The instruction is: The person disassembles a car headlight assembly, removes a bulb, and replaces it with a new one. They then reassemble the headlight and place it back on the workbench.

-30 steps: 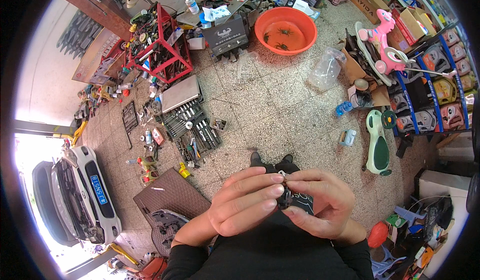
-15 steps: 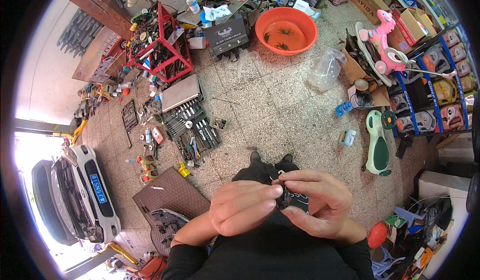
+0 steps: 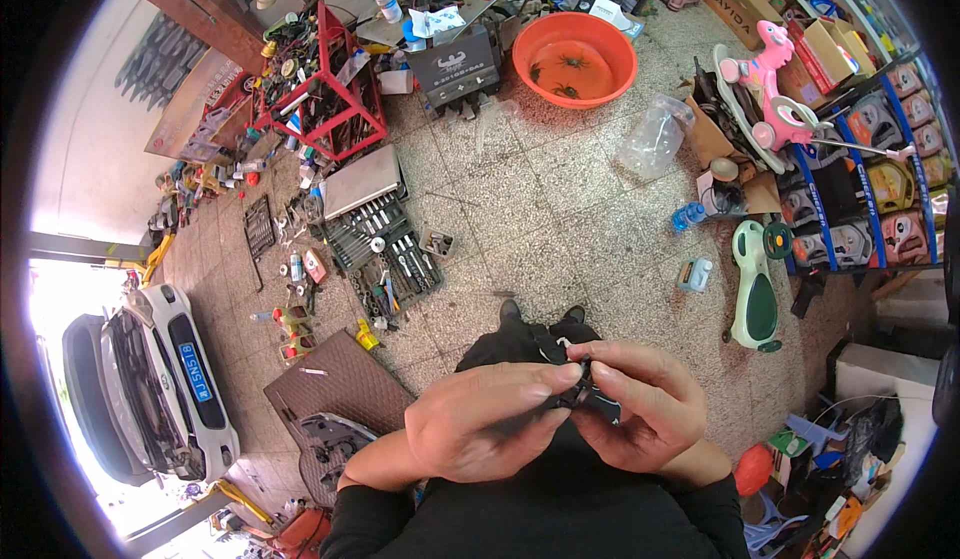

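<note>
A small dark part [image 3: 581, 391] with a light, metallic-looking bit at its top is held between my hands above my dark-trousered lap. My left hand [image 3: 480, 419] grips it from the left with fingers bent and pressed on it. My right hand [image 3: 650, 404] pinches it from the right between thumb and fingers. Much of the part is hidden by my fingers. Below my feet and beyond lies a tiled floor [image 3: 530, 229].
An open socket set [image 3: 408, 269], loose tools and a dark mat [image 3: 310, 379] lie leftward, beside a white bumper-like car front [image 3: 160, 379]. A red crate [image 3: 325, 94] and orange basin [image 3: 575, 59] stand ahead. Rightward are a green ride-on toy [image 3: 755, 289] and shelving [image 3: 865, 174].
My left hand has shifted a little down and turned, its fingers lower on the part. My right thumb has risen onto the part, which now looks tilted.
</note>
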`<control>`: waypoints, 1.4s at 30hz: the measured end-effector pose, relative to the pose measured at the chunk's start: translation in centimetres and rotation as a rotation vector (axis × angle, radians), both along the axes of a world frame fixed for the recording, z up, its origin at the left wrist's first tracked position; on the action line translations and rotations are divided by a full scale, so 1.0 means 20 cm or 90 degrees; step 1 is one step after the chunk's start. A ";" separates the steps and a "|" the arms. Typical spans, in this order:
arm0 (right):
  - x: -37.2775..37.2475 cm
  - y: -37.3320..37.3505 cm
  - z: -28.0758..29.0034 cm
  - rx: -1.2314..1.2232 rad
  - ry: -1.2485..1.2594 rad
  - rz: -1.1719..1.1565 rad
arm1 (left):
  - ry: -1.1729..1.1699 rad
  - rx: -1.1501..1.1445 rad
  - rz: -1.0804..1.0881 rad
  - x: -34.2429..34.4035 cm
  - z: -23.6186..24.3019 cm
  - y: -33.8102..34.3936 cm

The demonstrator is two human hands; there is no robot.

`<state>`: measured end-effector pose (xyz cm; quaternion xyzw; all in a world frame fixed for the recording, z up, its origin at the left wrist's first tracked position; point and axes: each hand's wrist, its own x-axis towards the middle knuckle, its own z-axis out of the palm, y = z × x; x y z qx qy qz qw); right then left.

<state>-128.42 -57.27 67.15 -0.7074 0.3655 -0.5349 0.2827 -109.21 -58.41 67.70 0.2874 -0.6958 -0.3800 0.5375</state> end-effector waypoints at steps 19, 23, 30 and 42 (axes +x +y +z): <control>0.00 -0.01 -0.02 -0.023 -0.023 0.005 | -0.042 0.036 0.007 0.00 0.03 0.00; 0.00 -0.01 -0.01 -0.022 -0.023 -0.001 | -0.068 0.028 -0.016 0.02 0.03 -0.01; 0.01 0.00 -0.01 -0.022 -0.038 -0.005 | -0.074 0.016 -0.013 0.02 0.03 0.00; 0.03 0.01 -0.03 -0.031 -0.060 -0.011 | -0.095 0.013 -0.015 0.04 0.05 0.01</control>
